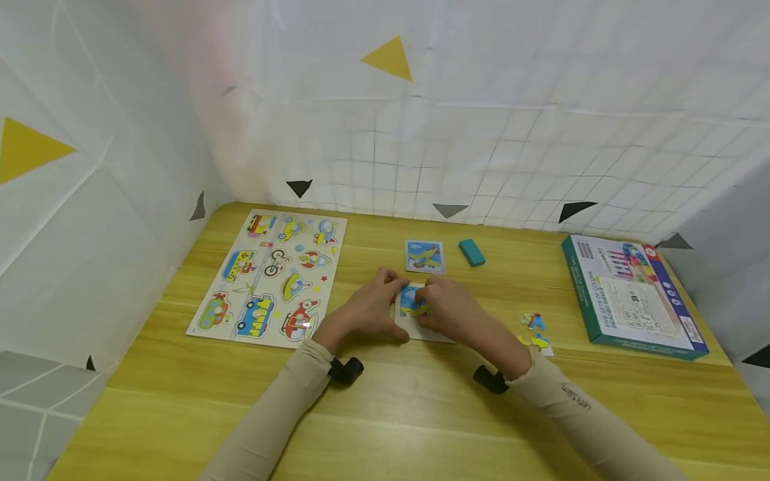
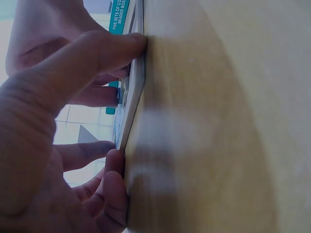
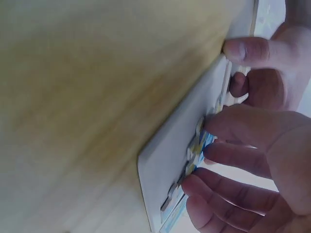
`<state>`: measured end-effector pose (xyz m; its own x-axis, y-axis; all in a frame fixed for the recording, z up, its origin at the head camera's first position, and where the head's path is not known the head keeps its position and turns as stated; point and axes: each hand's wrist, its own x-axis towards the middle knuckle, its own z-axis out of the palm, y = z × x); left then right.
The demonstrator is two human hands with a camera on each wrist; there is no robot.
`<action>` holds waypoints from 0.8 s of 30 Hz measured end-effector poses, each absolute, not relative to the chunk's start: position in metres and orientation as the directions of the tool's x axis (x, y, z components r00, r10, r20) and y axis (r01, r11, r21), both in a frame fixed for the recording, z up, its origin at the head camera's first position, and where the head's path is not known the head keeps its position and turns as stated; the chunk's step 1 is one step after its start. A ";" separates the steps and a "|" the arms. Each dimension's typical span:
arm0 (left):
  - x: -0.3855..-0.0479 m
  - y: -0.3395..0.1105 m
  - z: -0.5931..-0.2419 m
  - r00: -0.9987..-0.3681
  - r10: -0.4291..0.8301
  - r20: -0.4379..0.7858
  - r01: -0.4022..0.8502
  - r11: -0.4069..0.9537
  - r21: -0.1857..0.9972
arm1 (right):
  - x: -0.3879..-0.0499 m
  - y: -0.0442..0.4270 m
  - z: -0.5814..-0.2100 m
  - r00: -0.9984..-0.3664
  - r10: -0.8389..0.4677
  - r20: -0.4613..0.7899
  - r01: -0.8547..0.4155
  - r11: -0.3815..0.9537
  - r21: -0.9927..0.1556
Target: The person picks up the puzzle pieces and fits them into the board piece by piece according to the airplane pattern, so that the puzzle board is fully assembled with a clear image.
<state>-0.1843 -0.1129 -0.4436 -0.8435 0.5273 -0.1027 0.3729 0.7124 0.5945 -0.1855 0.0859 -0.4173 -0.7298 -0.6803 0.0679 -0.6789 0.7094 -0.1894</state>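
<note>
A small jigsaw board (image 1: 428,331) lies on the table, its upper part filled with blue and yellow pieces and its near part bare. My left hand (image 1: 373,306) grips the board's left side, thumb at the near corner and fingers by the far one. Over the board, my right hand (image 1: 452,308) pinches a puzzle piece (image 3: 199,140) at the edge of the fitted ones; the fingers partly cover it. Just beyond sits a square airplane picture (image 1: 424,256). Loose puzzle pieces (image 1: 534,321) lie to the right, some partly behind my right forearm.
On the left lies a large vehicle peg puzzle (image 1: 246,294). A teal block (image 1: 472,252) is right of the airplane picture. A flat green-edged box (image 1: 631,294) rests at the table's right. White patterned sheeting (image 1: 457,147) rises behind the wooden table (image 1: 385,427).
</note>
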 end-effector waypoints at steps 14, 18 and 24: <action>-0.185 -0.113 -0.443 -0.843 0.528 -0.102 0.375 0.714 0.592 | -0.180 0.083 -0.421 -0.675 -0.724 0.143 -0.738 0.666 -0.109; -0.185 -0.113 -0.443 -0.844 0.525 -0.110 0.369 0.718 0.591 | -0.184 0.086 -0.421 -0.692 -0.713 0.111 -0.720 0.671 -0.179; -0.185 -0.114 -0.444 -0.840 0.532 -0.105 0.380 0.715 0.587 | -0.185 0.097 -0.411 -0.714 -0.697 0.068 -0.676 0.660 -0.327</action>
<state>-0.1851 -0.1137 -0.4438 -0.8403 0.5319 -0.1049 0.3795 0.7154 0.5867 -0.1854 0.0974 -0.4111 -0.7136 -0.6973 0.0684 -0.6764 0.6602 -0.3266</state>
